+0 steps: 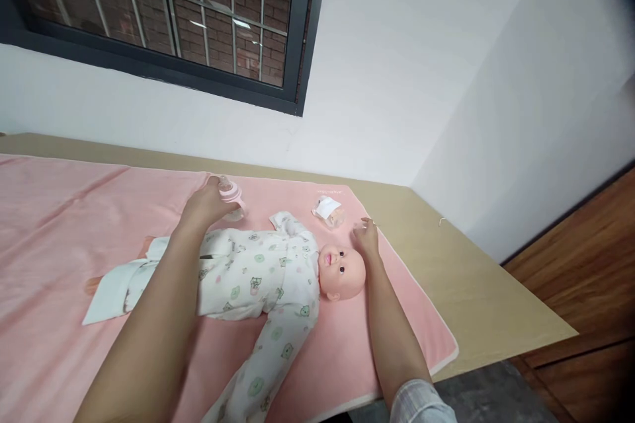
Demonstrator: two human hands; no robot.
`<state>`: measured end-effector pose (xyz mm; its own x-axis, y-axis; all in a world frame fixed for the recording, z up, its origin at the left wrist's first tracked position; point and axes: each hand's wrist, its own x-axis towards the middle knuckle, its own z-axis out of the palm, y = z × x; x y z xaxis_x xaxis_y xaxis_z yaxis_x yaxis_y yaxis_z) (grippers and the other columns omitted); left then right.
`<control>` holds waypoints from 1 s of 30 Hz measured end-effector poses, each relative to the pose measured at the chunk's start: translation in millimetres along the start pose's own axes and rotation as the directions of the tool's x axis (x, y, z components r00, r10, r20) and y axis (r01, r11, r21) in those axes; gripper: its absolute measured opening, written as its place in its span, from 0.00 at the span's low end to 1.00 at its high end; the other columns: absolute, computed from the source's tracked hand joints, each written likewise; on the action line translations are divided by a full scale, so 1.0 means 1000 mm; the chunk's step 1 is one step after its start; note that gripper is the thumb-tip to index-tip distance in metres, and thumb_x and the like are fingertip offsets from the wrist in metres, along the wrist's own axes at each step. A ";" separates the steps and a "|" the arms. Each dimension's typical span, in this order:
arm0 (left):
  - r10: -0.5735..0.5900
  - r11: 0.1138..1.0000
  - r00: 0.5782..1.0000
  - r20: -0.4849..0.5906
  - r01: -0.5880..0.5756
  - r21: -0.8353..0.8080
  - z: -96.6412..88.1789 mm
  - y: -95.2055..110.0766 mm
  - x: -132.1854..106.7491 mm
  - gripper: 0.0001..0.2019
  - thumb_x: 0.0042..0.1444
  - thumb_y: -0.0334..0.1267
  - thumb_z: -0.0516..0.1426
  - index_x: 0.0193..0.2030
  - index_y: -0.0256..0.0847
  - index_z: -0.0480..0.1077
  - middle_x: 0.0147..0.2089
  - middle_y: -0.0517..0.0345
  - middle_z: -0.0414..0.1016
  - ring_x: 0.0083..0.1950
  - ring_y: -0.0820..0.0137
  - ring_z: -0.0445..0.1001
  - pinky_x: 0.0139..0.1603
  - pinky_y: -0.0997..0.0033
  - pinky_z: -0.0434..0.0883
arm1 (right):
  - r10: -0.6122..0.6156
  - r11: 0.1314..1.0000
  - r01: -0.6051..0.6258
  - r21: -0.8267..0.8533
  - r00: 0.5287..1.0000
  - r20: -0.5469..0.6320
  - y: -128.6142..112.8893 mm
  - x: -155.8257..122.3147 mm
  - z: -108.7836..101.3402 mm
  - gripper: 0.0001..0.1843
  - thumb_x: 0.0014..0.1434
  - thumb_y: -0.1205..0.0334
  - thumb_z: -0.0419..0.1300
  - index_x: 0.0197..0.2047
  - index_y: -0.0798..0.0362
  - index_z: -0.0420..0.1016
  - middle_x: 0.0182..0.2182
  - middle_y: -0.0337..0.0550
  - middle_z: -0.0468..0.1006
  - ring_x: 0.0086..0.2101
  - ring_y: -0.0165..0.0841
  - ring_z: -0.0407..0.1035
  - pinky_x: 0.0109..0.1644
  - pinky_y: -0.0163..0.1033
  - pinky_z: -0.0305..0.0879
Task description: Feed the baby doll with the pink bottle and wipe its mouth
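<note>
My left hand is wrapped round a pink-topped baby bottle with a clear nipple and a pink handle, above the doll's body. The baby doll lies on its back in white clothes with green and pink prints, its bald head toward the right. Beyond the head, my right hand has its fingers closed at the blanket; a small clear piece shows at its left side, too unclear to name. Just left of that hand rests a clear plastic packet with a white label.
A pink blanket covers much of the wooden tabletop. Behind it stands a white wall with a barred window. Brown wooden panelling is at the right, beyond the table's edge.
</note>
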<state>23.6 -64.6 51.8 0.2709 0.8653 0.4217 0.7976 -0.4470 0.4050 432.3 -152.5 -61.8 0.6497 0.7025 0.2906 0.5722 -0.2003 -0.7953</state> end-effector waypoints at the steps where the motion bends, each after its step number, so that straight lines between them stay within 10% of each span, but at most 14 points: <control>1: -0.019 1.000 1.000 0.015 0.019 0.021 0.002 -0.004 0.000 0.21 0.57 0.51 0.50 0.50 0.39 0.53 0.39 0.50 0.70 0.40 0.56 0.73 0.29 0.67 0.65 | 0.012 0.999 -0.011 -0.035 1.000 0.024 0.005 -0.002 0.002 0.28 0.46 0.62 0.54 0.54 0.52 0.64 0.50 0.53 0.65 0.43 0.40 0.68 0.50 0.44 0.64; 9: -0.304 0.947 0.942 0.143 0.283 0.151 0.026 -0.012 0.014 0.29 0.44 0.46 0.60 0.51 0.37 0.57 0.45 0.44 0.74 0.44 0.52 0.75 0.35 0.65 0.67 | -0.012 0.999 0.013 0.040 1.000 -0.007 0.017 -0.001 0.011 0.37 0.56 0.44 0.48 0.63 0.59 0.54 0.59 0.64 0.57 0.54 0.44 0.61 0.58 0.48 0.59; 20: -0.364 0.928 0.898 0.248 0.327 0.179 0.039 -0.025 0.016 0.32 0.44 0.43 0.60 0.56 0.35 0.55 0.50 0.39 0.73 0.50 0.52 0.73 0.39 0.67 0.68 | -0.024 0.994 0.029 0.106 0.999 -0.049 0.025 0.000 0.014 0.36 0.58 0.40 0.44 0.60 0.59 0.58 0.58 0.65 0.58 0.57 0.46 0.58 0.60 0.51 0.55; 30: -0.363 0.928 0.909 0.205 0.335 0.160 0.002 -0.007 0.002 0.46 0.47 0.50 0.60 0.64 0.24 0.46 0.51 0.30 0.71 0.48 0.45 0.72 0.41 0.59 0.69 | -0.109 0.993 0.113 0.022 0.982 -0.152 0.019 0.000 0.014 0.32 0.60 0.43 0.42 0.56 0.60 0.63 0.54 0.65 0.66 0.56 0.48 0.58 0.59 0.55 0.53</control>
<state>19.8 -59.6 47.9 0.0667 0.9953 0.0701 0.9176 -0.0888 0.3874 436.1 -146.9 -85.1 0.6520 0.6083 0.4525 0.6311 -0.1047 -0.7686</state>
